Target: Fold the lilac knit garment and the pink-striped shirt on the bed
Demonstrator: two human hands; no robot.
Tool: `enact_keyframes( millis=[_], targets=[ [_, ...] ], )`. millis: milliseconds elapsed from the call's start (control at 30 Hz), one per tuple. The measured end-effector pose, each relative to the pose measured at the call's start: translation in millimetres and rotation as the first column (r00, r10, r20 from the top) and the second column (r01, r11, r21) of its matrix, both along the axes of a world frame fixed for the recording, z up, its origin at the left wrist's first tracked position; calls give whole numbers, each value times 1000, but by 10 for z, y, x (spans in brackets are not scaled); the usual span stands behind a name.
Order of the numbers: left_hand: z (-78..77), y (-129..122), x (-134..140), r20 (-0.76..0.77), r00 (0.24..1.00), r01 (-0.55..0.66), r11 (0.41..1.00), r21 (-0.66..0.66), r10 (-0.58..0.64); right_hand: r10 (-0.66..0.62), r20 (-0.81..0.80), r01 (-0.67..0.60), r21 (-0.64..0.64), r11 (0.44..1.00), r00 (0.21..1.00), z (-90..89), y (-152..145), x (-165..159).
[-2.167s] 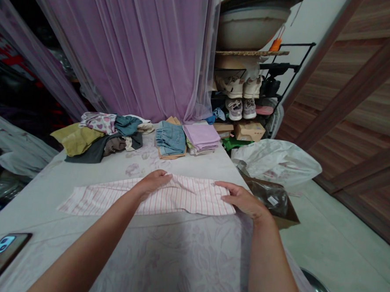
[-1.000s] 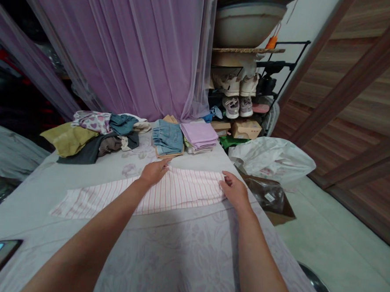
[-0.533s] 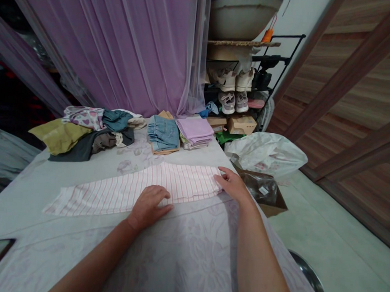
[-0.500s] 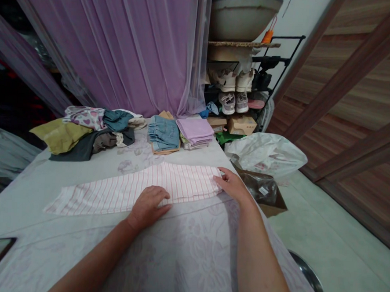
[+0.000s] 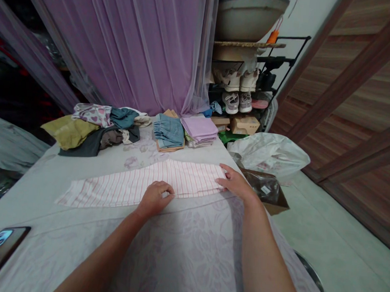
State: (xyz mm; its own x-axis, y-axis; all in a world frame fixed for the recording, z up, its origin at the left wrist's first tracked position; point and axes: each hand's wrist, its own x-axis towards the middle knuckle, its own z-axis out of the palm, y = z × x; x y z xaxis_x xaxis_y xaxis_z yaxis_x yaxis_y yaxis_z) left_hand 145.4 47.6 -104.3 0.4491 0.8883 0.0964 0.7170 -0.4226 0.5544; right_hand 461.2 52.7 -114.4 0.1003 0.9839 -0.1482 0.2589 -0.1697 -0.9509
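Straightening seems in hand: the striped cloth (image 5: 121,187) lies mid-frame, right hand (image 5: 237,184) spread at its right end, left hand (image 5: 154,198) at its lower edge, pinching or not I cannot tell, the next move needing even tension

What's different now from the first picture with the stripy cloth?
The left hand let go of the far edge of the stripy cloth and came back toward the person, to the near edge. The cloth's bumpy middle is flatter now. The right hand is still at its right end. The folded denim, purple pile and phone stayed put.
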Motion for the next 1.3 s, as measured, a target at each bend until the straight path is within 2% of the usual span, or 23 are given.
enact_keyframes(
  millis=[133, 333, 400, 467, 567, 667, 733, 767, 833, 900, 967, 1067, 1200, 1300],
  targets=[
    [27, -25, -59, 60, 998, -20, 1000, -5, 20, 1, 17, -2, 10, 1000, 1000, -18, 3, 13],
    [0, -91, -97, -1, 1000, -13, 998, 59, 13, 6, 38, -7, 5, 1000, 999, -62, 17, 6],
    [-32, -104, -74, -30, 999, -36, 996, 84, 38, 2, 137, -3, 12, 1000, 991, -73, 16, 26],
    [-61, -114, -50, -60, 996, -54, 993, 101, 60, -7, 318, -2, 28, 1000, 948, -49, 11, 53],
    [-87, -127, -30, -93, 993, -60, 992, 115, 71, -109, 554, 19, 166, 986, 825, 84, 8, 36],
    [-99, -136, -26, -102, 992, -57, 990, 130, 71, -301, 578, 27, 433, 901, 758, 276, 20, -156],
    [-103, -142, -26, -97, 993, -55, 989, 139, 69, -313, 570, -55, 536, 843, 760, 353, 27, -387],
    [-103, -145, -27, -94, 993, -54, 988, 144, 68, -257, 596, -141, 539, 831, 761, 358, 27, -517],
    [-102, -153, -29, -88, 994, -53, 987, 152, 67, -119, 686, -319, 475, 820, 718, 292, 14, -756],
    [-101, -162, -29, -77, 995, -57, 986, 157, 69, -29, 781, -418, 364, 832, 623, 150, -13, -916],
    [-104, -172, -26, -55, 996, -62, 986, 156, 71, 8, 846, -424, 258, 868, 533, -13, -39, -979],
    [-130, -181, -22, 13, 997, -71, 986, 150, 70, 14, 890, -387, 184, 903, 455, -195, -48, -961],
    [-191, -186, -123, 127, 989, -91, 985, 148, 73, -30, 907, -385, 208, 899, 420, -293, -23, -929],
    [-207, -199, -405, 128, 986, -130, 977, 167, 110, -105, 907, -379, 273, 884, 408, -323, -21, -930]
  ],
)
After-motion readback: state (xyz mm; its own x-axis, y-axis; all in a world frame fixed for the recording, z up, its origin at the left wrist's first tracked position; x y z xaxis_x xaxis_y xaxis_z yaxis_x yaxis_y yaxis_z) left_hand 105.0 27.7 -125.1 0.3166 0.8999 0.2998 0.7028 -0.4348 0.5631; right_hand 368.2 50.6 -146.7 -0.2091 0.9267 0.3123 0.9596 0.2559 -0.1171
